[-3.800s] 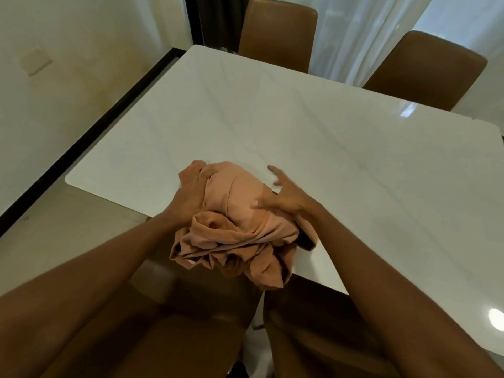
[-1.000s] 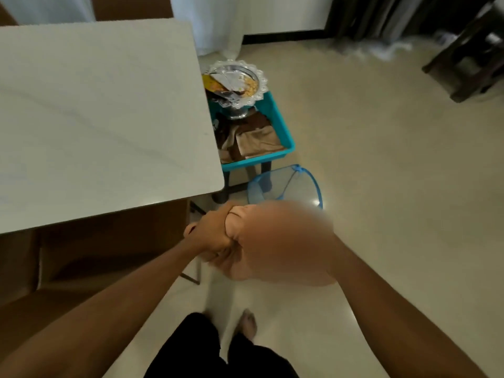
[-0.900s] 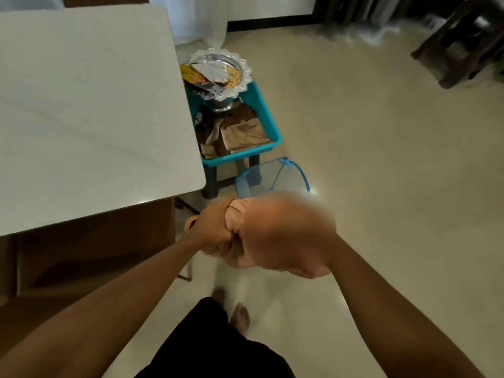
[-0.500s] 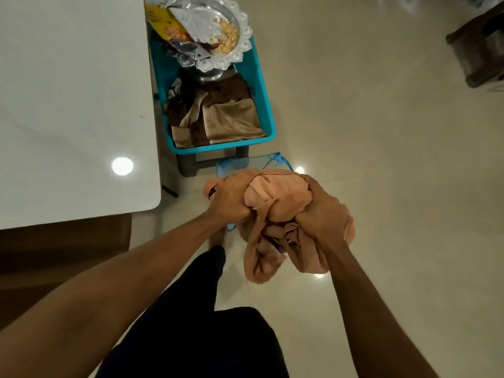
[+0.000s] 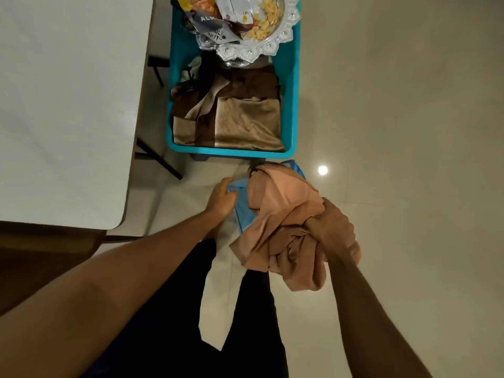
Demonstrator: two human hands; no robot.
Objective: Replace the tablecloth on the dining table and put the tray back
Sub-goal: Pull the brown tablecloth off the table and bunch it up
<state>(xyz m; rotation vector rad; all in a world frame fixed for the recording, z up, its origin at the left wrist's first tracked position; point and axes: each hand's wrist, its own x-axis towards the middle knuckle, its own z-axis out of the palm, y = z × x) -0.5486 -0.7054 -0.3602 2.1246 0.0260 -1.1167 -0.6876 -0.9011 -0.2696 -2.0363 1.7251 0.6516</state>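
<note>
My right hand (image 5: 331, 227) is clenched on the bunched peach tablecloth (image 5: 281, 227); my left hand (image 5: 222, 199), fingers loose, touches the blue mesh hamper (image 5: 242, 207) under the bundle. I'd spread its rim, then drop the cloth in. Tray (image 5: 253, 31) sits ahead in the teal bin (image 5: 293, 105).

You can read only a little print, all of it on the snack packets (image 5: 218, 20) lying in the silver tray (image 5: 261, 47) at the far end of the teal bin (image 5: 293, 110). On the dark packet, at the tray's near-left edge, white capitals give "ALM", cut off by another packet, and below that "ILI NUT", its start hidden. The small print on the white packet is too blurred to read.
</note>
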